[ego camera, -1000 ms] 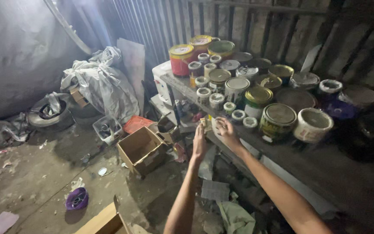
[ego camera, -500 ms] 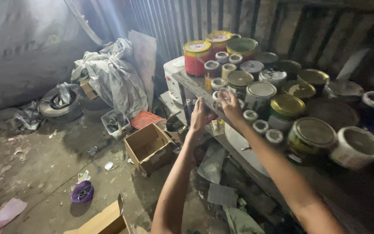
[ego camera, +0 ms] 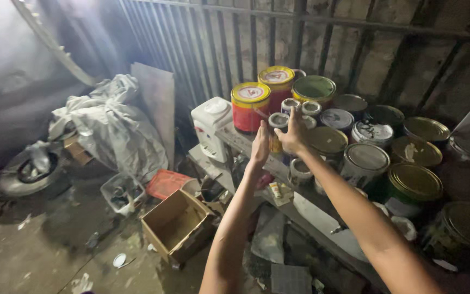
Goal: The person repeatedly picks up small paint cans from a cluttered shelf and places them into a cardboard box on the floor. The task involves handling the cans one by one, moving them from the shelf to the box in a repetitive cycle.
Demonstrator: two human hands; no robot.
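Yellow on its side, a small tin (ego camera: 276, 142) stands upright near the left end of the worktop (ego camera: 322, 215), among many paint cans. It sits right between the two hands. The right hand (ego camera: 292, 132) is spread over the tin's top and right side, fingers bent around it, so it seems to be grasping it. The left hand (ego camera: 260, 146) is flat and open, just left of the tin, maybe touching it; I cannot tell. The right hand is the nearer one. A red can (ego camera: 250, 106) with a yellow lid stands just behind. A white plastic jug (ego camera: 211, 126) sits to the left. Down on the floor lies an open cardboard box (ego camera: 178, 225).
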